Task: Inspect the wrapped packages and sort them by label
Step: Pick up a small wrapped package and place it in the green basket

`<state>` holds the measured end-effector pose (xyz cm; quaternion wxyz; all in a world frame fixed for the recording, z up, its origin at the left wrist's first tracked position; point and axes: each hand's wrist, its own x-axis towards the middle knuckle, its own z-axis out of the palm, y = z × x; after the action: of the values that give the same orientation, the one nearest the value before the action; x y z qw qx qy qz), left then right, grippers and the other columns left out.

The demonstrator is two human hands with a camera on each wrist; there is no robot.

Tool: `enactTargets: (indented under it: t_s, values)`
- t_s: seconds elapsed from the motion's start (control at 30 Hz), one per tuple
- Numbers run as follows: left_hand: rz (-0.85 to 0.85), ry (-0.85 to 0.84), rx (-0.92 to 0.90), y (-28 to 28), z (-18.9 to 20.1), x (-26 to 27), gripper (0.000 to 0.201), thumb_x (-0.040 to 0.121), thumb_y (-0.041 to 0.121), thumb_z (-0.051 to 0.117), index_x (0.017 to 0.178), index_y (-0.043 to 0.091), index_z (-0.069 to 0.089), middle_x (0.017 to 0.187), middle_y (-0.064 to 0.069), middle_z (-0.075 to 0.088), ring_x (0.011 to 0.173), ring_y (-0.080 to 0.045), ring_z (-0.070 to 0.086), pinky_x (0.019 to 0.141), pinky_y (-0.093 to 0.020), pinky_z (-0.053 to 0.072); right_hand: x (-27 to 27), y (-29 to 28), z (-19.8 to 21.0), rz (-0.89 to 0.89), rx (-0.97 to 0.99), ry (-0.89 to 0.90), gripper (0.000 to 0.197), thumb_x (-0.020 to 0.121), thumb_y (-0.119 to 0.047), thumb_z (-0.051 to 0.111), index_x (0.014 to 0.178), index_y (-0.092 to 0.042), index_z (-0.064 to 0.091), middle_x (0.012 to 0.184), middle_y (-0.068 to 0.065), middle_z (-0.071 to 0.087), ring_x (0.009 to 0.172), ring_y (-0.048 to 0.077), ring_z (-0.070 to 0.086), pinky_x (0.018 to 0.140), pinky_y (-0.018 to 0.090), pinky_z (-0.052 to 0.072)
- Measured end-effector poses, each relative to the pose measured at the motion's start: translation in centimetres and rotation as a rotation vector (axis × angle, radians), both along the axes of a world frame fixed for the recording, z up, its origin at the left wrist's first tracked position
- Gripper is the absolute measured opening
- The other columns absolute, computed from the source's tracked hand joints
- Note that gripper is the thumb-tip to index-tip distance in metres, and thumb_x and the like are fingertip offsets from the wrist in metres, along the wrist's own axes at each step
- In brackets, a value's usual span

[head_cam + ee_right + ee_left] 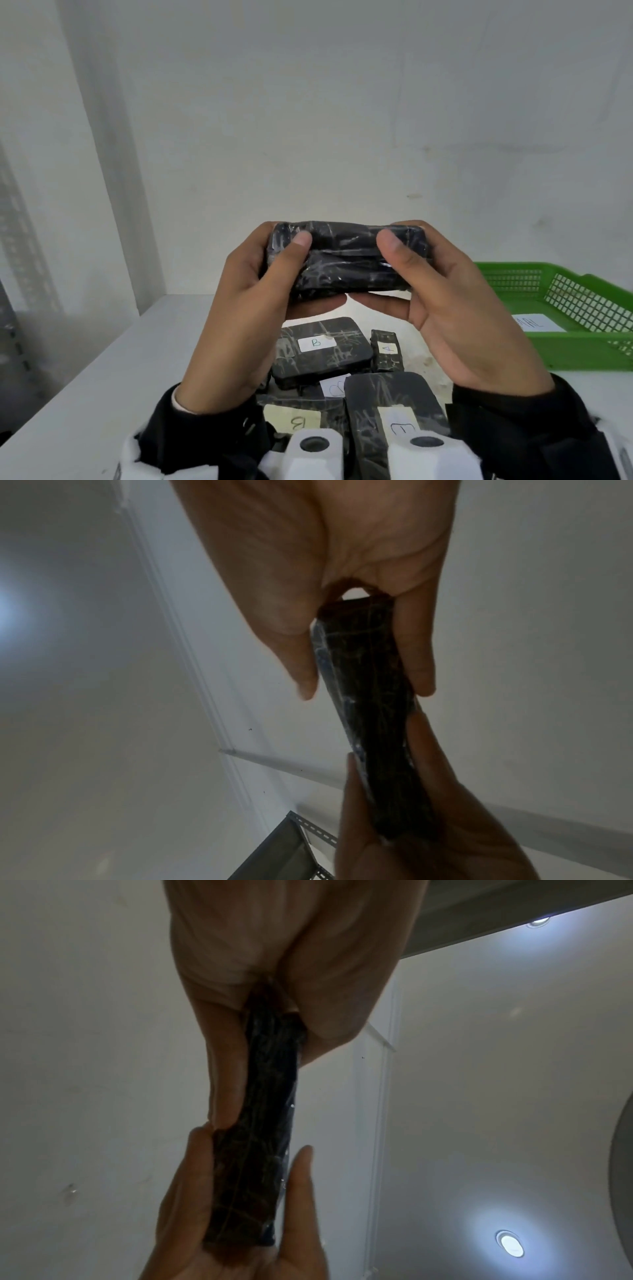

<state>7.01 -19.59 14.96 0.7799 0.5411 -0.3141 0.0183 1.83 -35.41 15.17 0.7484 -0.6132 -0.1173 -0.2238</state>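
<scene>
I hold a black plastic-wrapped package [342, 263] up in front of me with both hands, well above the table. My left hand [287, 260] grips its left end and my right hand [404, 267] grips its right end, thumbs on the near face and fingers behind and beneath. No label shows on the face towards me. The left wrist view has the package [270, 1123] edge-on, pinched by my left hand [274, 1042]. In the right wrist view my right hand [363, 669] pinches the package [373, 737] the same way.
On the white table [102, 377] below lie several black packages: a large one labelled B [322, 349], a small one labelled A [387, 349], another B [294, 418] and one labelled E [394, 411]. A green mesh basket [565, 353] holding a paper label stands at the right.
</scene>
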Motion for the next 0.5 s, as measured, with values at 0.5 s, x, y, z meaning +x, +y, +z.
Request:
enactTargets:
  t_s: [0.5]
  values:
    - [-0.154,0.051,-0.069,0.72,0.55,-0.11,0.043,0.087,0.025,0.063,0.122,0.000,0.059,0.115,-0.013,0.073,0.106,-0.025,0.071,0.077,-0.032,0.061,-0.17,-0.30,0.38,0.061,0.118,-0.052,0.043,0.080,-0.022,0.060,0.122,-0.013,0.063,0.115,0.014,0.071,0.105,0.023,0.070,0.077,0.034,0.061]
